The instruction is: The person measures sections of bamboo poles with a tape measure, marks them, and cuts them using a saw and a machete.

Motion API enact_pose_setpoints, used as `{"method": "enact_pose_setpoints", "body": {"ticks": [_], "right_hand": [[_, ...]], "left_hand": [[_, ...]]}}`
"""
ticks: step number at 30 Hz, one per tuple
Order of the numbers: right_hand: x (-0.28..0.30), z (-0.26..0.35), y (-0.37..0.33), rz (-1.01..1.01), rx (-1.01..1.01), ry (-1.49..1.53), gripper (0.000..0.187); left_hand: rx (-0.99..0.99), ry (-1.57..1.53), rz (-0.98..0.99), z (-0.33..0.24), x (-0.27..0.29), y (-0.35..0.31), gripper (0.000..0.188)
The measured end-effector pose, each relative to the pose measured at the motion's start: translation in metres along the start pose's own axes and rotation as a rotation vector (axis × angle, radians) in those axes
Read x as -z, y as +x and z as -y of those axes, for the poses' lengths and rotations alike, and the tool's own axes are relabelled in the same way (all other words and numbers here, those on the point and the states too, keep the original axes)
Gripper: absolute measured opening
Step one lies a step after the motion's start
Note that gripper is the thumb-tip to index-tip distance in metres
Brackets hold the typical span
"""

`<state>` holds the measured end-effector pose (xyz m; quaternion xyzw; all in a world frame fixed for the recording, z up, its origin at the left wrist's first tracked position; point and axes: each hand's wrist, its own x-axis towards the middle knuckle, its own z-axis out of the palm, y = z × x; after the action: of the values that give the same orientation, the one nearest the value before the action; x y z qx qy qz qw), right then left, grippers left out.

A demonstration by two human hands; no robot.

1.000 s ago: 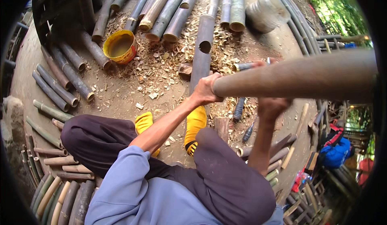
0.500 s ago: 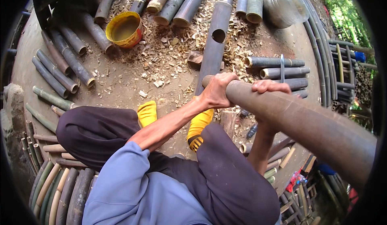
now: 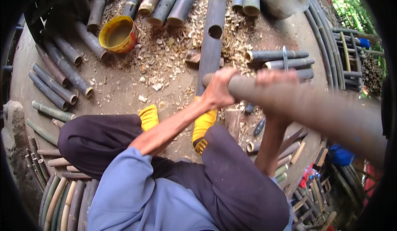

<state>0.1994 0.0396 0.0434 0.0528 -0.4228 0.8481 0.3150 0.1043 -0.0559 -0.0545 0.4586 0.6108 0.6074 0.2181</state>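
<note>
Over ground (image 3: 111, 100), left hand (image 3: 220, 88), right hand (image 3: 277, 77) grip bamboo pole (image 3: 322, 112).

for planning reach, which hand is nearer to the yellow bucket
Left. The left hand grips the bamboo pole below and right of the yellow bucket; the right hand holds the pole farther right.

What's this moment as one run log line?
left hand: gripping thick bamboo tube near its end | right hand: holding same tube, farther along | in front: holed bamboo, yellow bucket
</note>
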Motion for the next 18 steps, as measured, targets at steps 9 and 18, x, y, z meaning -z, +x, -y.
{"method": "enact_pose_setpoints", "body": {"ticks": [9,18], "right_hand": [[0.003,0.008,-0.004,0.145,-0.045,-0.165,0.04],[-0.031,0.077,0.045,-0.371,0.092,-0.402,0.045]], "left_hand": [[-0.097,0.051,-0.022,0.0,0.002,-0.004,0.048],[0.204,-0.19,0.214,-0.09,0.001,0.026,0.07]]}}
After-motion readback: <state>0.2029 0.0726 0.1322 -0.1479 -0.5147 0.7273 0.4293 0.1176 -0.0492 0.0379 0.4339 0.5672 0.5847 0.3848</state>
